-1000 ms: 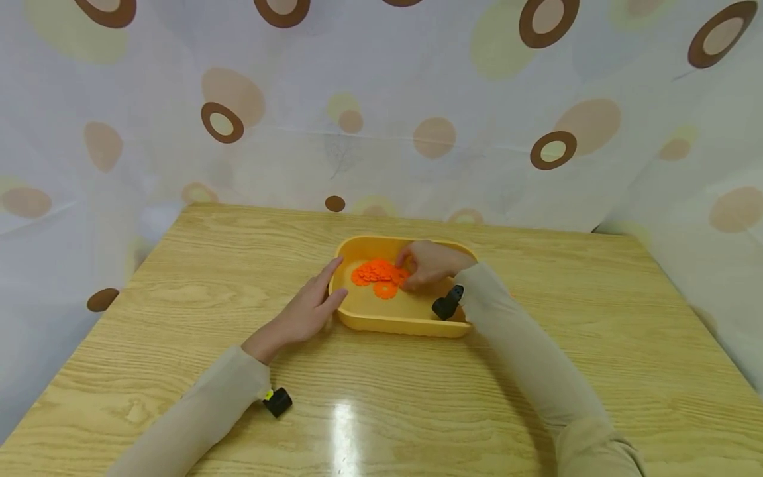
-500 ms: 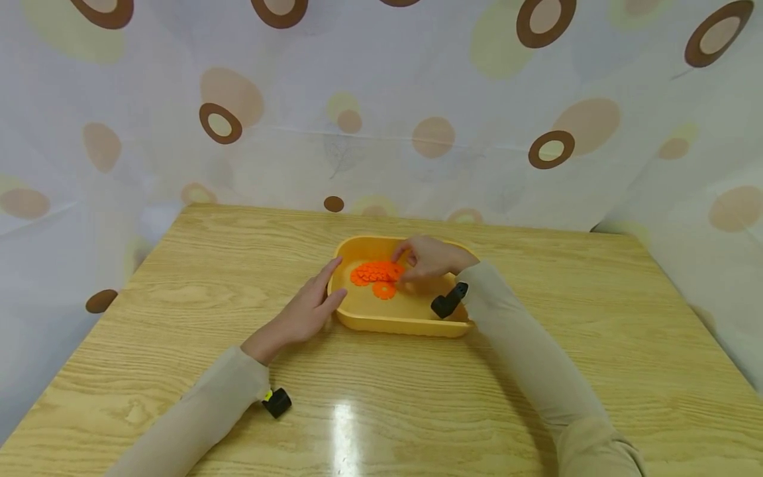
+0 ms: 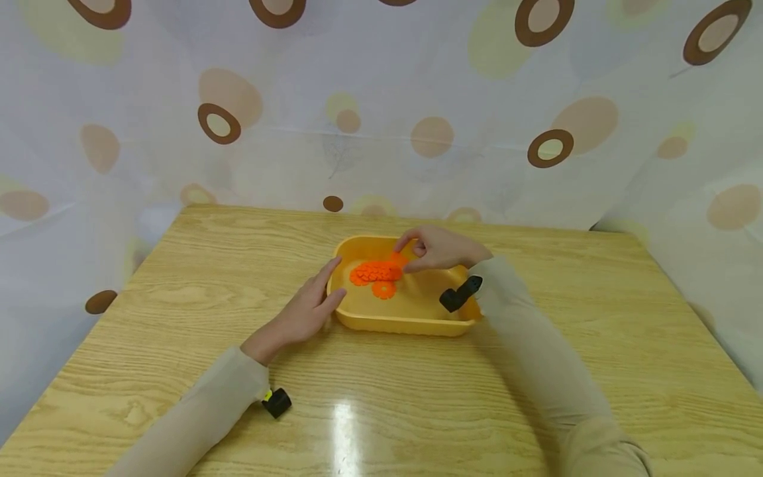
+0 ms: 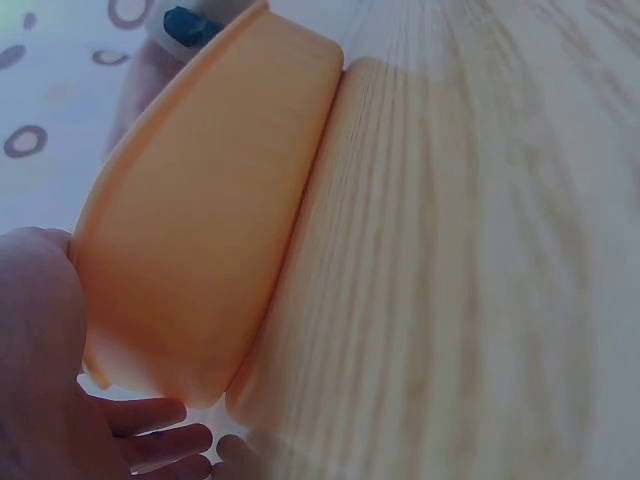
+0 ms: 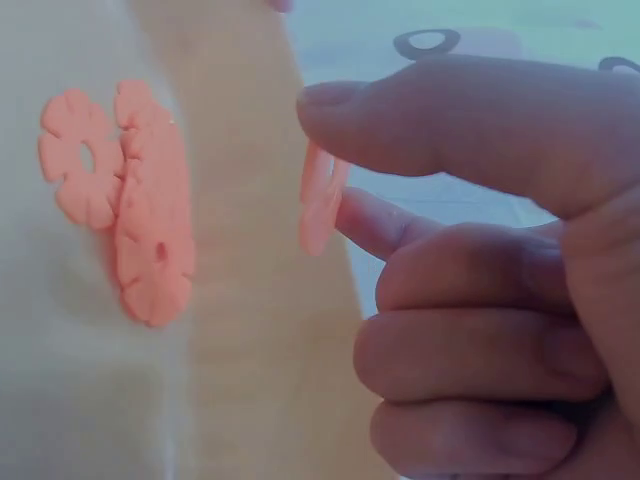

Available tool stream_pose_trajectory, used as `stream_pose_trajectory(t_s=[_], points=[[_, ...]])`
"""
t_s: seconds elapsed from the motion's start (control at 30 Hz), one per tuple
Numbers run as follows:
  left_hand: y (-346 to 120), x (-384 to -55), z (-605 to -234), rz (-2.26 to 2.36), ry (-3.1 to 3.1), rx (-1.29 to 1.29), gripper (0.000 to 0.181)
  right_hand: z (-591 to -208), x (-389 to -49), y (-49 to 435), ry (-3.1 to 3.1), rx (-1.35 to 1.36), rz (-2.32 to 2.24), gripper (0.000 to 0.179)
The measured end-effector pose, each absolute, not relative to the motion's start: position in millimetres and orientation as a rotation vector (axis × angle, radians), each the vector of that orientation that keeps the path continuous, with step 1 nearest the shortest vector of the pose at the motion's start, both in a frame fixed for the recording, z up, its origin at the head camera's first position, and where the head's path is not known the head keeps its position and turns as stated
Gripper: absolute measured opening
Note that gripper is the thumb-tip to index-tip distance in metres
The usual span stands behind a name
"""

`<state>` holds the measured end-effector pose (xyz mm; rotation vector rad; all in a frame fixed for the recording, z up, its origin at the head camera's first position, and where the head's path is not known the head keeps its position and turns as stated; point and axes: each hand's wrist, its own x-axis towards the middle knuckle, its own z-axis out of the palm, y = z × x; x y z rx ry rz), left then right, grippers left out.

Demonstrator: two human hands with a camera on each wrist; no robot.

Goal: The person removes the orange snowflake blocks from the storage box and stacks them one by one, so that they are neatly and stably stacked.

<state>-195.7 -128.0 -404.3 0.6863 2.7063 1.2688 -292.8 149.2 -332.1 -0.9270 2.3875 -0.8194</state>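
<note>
A pale, lightly creased sheet (image 3: 381,86) hangs behind the bench (image 3: 596,298) and along both its sides, printed with brown rings (image 3: 550,164), tan ovals (image 3: 432,137) and yellowish blotches (image 3: 499,46). The bench top is light, wavy-grained wood, with white glare (image 3: 344,437) on the near part.

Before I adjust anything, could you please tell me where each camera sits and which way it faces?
Head: worn on the head, facing forward and down at the yellow tray on the wood-grain table; the left hand, right hand and beige sleeves show.
Left wrist: worn on that wrist, facing the tray's outer wall; the left hand shows at left, part of the right arm at top.
Right wrist: worn on that wrist, facing the orange flower-shaped discs; the right hand shows at right, pinching a similar disc.
Shared: head and right-wrist views both show the discs and right hand.
</note>
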Motion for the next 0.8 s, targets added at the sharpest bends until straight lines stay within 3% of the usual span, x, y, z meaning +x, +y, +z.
stream_pose_trajectory(t_s=[0.8], points=[[-127.6,-194.7,-404.8,1.262,2.705,0.664,0.062,-326.8,-279.3,198.2,2.504,-0.859,-1.096,0.038]])
